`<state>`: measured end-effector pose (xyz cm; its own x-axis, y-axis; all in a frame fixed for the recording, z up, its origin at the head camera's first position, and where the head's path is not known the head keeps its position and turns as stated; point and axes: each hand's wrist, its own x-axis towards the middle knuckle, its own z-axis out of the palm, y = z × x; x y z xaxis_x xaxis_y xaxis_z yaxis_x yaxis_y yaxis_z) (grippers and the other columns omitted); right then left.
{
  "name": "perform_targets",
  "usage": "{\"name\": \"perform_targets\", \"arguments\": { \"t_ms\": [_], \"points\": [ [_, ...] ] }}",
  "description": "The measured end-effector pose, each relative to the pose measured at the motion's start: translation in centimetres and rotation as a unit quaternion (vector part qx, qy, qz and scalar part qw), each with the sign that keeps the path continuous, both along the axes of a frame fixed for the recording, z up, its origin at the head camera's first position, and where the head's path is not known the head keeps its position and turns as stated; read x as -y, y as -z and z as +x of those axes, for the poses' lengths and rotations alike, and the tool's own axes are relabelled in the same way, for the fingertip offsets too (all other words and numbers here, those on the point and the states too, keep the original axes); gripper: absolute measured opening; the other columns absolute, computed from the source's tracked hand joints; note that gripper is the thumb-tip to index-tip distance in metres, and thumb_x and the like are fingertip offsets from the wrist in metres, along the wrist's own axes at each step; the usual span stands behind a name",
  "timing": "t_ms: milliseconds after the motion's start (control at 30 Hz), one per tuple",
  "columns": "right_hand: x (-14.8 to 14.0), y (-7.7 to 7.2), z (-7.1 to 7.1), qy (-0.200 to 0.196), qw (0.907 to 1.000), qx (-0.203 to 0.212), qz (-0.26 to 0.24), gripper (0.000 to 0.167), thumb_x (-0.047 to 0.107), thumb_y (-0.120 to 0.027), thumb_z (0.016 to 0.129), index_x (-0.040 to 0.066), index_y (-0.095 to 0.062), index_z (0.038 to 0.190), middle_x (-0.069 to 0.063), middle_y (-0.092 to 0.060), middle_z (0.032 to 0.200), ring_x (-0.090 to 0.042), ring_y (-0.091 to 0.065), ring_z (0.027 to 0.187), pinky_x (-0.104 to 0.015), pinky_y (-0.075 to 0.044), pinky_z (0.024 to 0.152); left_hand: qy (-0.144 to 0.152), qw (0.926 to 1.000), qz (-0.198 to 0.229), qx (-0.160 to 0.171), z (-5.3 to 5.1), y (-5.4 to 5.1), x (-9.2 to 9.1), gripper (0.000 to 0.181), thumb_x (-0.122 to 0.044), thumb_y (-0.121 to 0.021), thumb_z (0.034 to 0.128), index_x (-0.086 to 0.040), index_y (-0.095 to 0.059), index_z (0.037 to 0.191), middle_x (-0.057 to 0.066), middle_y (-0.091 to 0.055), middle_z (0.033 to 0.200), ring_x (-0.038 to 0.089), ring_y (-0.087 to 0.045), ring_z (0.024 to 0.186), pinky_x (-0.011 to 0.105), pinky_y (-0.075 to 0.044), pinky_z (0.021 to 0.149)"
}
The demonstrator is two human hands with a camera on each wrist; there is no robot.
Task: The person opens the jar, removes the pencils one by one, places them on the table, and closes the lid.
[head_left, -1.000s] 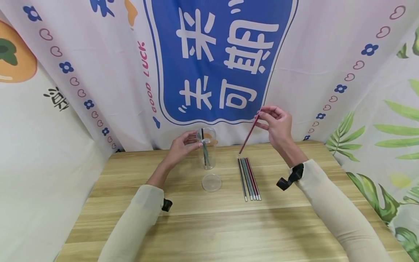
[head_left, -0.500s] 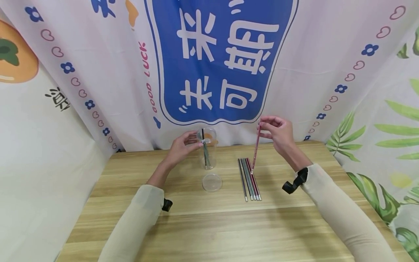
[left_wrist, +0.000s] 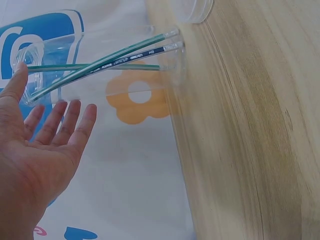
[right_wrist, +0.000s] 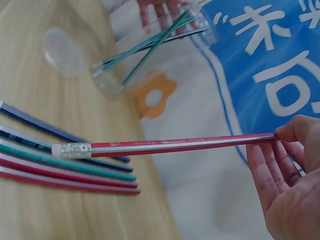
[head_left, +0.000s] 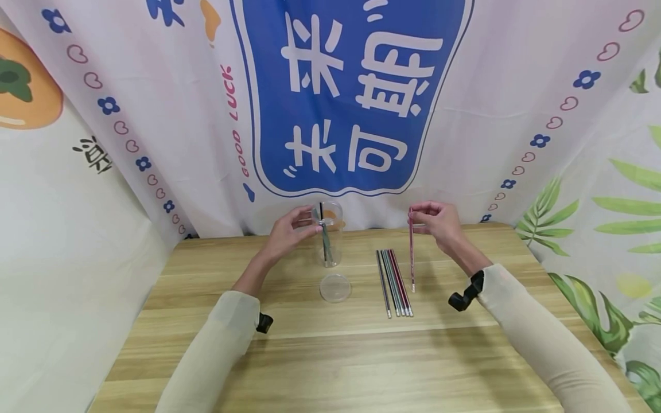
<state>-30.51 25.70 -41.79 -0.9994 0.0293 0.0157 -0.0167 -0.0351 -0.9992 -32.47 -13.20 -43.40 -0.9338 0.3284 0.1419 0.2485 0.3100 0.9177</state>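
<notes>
In the head view, a clear plastic jar (head_left: 337, 244) stands near the table's back edge with a few pencils (left_wrist: 115, 59), green and dark blue, leaning inside. My left hand (head_left: 290, 230) holds it near the rim, thumb in front and fingers at its left and far side. My right hand (head_left: 439, 221) pinches a red striped pencil (right_wrist: 180, 143) by its upper end. That pencil hangs nearly upright, eraser end down, just right of a row of several pencils (head_left: 395, 281). Whether its eraser touches the table cannot be told.
A round clear lid (head_left: 335, 288) lies flat in front of the jar, left of the pencil row. The wooden table (head_left: 330, 361) ends at a printed cloth (head_left: 454, 149) hanging behind. Patterned cloths flank both sides.
My right hand has come down, swinging the red pencil from a slant over the row's far end to nearly upright on its right. The left hand and jar stay put.
</notes>
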Motion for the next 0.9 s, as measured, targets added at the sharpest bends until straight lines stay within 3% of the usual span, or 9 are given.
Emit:
{"name": "perform_targets", "arguments": {
  "t_ms": [133, 300, 600, 767, 900],
  "points": [
    [-0.3, 1.3, -0.2, -0.011, 0.999, 0.013, 0.041, 0.031, -0.002, -0.069, 0.1, -0.016, -0.062, 0.127, -0.003, -0.077, 0.095, -0.012, -0.075, 0.083, -0.035, -0.067, 0.079, -0.003, 1.0, -0.003, -0.004, 0.0, 0.1, 0.0, 0.071, -0.031, -0.081, 0.0964, -0.013, -0.049, 0.158, 0.017, -0.059, 0.15, 0.036, -0.057, 0.14, 0.051, -0.052, 0.113],
    [-0.4, 2.9, -0.2, -0.022, 0.9969, 0.03, 0.069, 0.033, -0.002, -0.068, 0.1, -0.018, -0.06, 0.128, -0.001, -0.077, 0.091, -0.012, -0.075, 0.083, -0.037, -0.067, 0.078, -0.005, 0.9999, -0.006, -0.009, 0.1, 0.1, 0.0, 0.072, -0.034, -0.082, 0.0955, -0.014, -0.05, 0.157, 0.016, -0.06, 0.149, 0.035, -0.058, 0.139, 0.05, -0.053, 0.112],
    [0.0, 5.0, -0.1, -0.027, 0.9939, 0.056, 0.091, 0.031, -0.003, -0.068, 0.099, -0.018, -0.062, 0.125, 0.0, -0.076, 0.087, -0.015, -0.075, 0.083, -0.038, -0.067, 0.082, -0.013, 0.9998, -0.013, -0.012, 0.0, 0.2, -0.4, 0.074, -0.033, -0.082, 0.0953, -0.013, -0.048, 0.158, 0.019, -0.058, 0.151, 0.036, -0.058, 0.139, 0.051, -0.052, 0.113],
    [0.0, 5.8, -0.1, -0.013, 0.9898, 0.079, 0.118, 0.029, 0.001, -0.07, 0.1, -0.013, -0.065, 0.125, -0.005, -0.076, 0.094, -0.016, -0.075, 0.086, -0.048, -0.063, 0.093, -0.016, 0.9997, -0.011, -0.015, 0.0, 0.2, -0.5, 0.074, -0.032, -0.082, 0.0953, -0.012, -0.048, 0.158, 0.019, -0.059, 0.15, 0.037, -0.058, 0.139, 0.052, -0.051, 0.114],
    [0.0, 6.5, -0.2, -0.003, 0.9872, 0.087, 0.134, 0.028, 0.002, -0.071, 0.099, -0.011, -0.067, 0.124, -0.012, -0.077, 0.1, -0.018, -0.077, 0.085, -0.052, -0.06, 0.096, -0.019, 0.9995, -0.017, -0.02, 0.0, 0.3, -0.5, 0.073, -0.035, -0.083, 0.0941, -0.013, -0.051, 0.156, 0.016, -0.062, 0.147, 0.036, -0.06, 0.137, 0.05, -0.053, 0.112]
  ]
}}
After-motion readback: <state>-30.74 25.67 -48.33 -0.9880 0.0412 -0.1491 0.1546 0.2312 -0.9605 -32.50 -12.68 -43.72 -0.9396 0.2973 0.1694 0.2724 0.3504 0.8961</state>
